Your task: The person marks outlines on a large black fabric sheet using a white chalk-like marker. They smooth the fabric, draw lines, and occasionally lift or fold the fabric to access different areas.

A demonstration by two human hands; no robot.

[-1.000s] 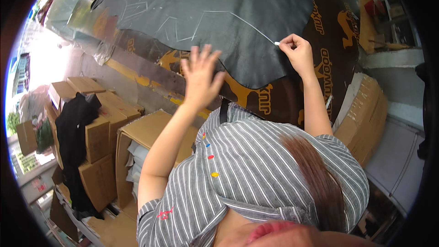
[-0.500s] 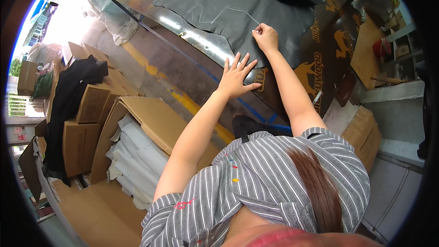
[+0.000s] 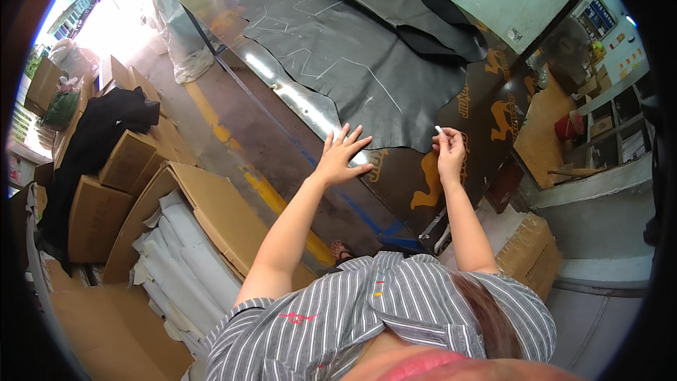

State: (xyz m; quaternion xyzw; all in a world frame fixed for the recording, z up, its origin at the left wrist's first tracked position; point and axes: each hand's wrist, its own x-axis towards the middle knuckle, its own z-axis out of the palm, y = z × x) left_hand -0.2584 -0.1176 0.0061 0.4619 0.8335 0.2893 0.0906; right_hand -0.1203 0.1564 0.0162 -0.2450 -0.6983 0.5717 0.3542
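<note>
A large dark grey leather hide (image 3: 395, 70) with an irregular outline lies over a brown table, its far part folded over. Pale angular lines are drawn on its surface, one long stroke running toward the near end. My left hand (image 3: 343, 161) rests open, fingers spread, at the hide's near left edge. At the near right edge of the hide is my right hand (image 3: 451, 153), its fingertips pinching a short white stick of chalk (image 3: 438, 129) that points up and away from the drawn lines.
The brown patterned table (image 3: 493, 123) shows around the hide. At left, an open cardboard box (image 3: 211, 201) holds rolled grey sheets (image 3: 187, 254). Black cloth (image 3: 92, 162) drapes over stacked cartons (image 3: 106, 219). A carton (image 3: 532, 254) stands at right, and a red bucket (image 3: 568, 125) farther off.
My right hand has lifted off the end of the long line and moved right, to the hide's edge, chalk still held. My left hand stays spread at the near edge. The view has shifted.
</note>
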